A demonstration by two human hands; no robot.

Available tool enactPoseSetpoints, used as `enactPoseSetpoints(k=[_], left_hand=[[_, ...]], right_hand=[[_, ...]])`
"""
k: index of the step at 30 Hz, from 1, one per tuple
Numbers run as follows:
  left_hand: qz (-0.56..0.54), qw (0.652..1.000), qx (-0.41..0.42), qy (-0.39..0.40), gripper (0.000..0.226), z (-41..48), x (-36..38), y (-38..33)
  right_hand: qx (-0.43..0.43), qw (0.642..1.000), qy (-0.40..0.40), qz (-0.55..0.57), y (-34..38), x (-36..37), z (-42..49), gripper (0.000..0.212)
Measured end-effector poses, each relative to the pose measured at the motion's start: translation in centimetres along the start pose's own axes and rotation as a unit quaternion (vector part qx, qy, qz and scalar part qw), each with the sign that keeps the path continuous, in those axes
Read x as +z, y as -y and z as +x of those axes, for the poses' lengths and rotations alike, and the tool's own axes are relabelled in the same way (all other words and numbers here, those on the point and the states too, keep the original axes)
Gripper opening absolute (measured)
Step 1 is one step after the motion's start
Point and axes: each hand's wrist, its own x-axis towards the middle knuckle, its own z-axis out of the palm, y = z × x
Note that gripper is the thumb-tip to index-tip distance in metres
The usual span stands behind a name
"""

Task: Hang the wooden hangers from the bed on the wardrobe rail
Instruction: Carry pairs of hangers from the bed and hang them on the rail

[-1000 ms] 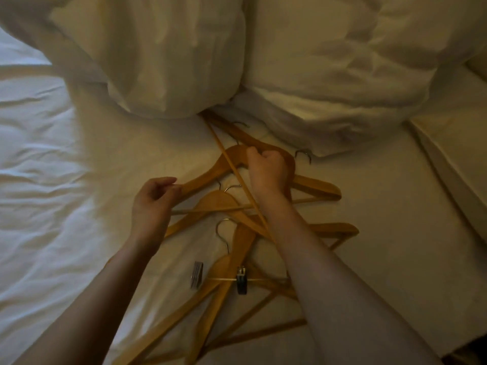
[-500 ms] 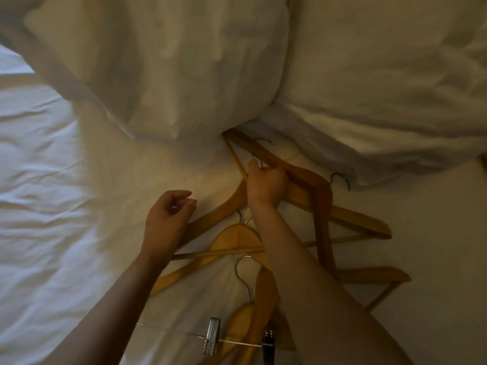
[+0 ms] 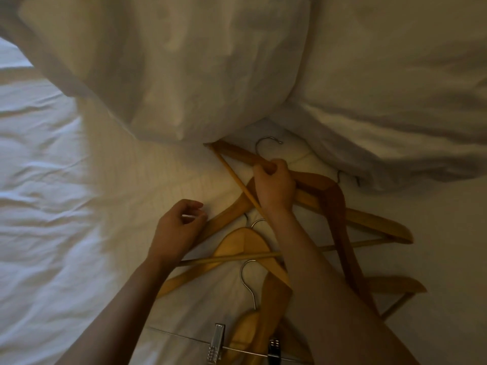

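At the left of the frame we see the rumpled white sheet [image 3: 52, 206] of the bed. Just left of centre, our left hand [image 3: 176, 230] lies over the lower end of a pale hanger [image 3: 226, 214], with its fingers loosely curled and nothing in them that we can see. The other wooden hangers [image 3: 242, 241] lie crossed in a heap on the sheet from centre to lower right, and a metal clip [image 3: 218, 341] shows at the bottom edge. At centre, our right hand [image 3: 274, 185] has its fingers wrapped round one arm of a darker hanger [image 3: 334, 201], whose far tip touches the edge of the left pillow [image 3: 171, 61]. A second pillow [image 3: 395, 88] fills the upper right.
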Motion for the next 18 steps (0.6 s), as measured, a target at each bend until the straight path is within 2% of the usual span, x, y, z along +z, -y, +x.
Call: enactPoseSetpoints(k=[2, 5, 10, 13, 18], left_hand=[[0.058, 0.996, -0.032, 0.052, 0.019, -0.2, -0.5, 0.0], [0.158, 0.972, -0.08, 0.155, 0.03, -0.9, -1.2, 0.2], [0.033, 0.959, -0.139, 0.243, 0.028, -3.5, -1.7, 0.6], [0.004, 0.955, -0.161, 0.25, 0.013, -5.5, -1.3, 1.1], [-0.109, 0.933, -0.2, 0.277, 0.025, -9.4, -1.6, 0.7]], right_hand=[[0.023, 1.0, -0.01, 0.019, -0.8, 0.0, -1.3, 0.023], [0.06, 0.996, -0.043, 0.05, -1.9, 0.0, -3.8, 0.021], [0.086, 0.989, -0.106, 0.055, -3.3, -1.1, -7.2, 0.022], [0.096, 0.99, -0.088, 0.062, -3.1, -3.3, -8.6, 0.026], [0.093, 0.989, -0.065, 0.091, -3.3, -7.3, -11.8, 0.031]])
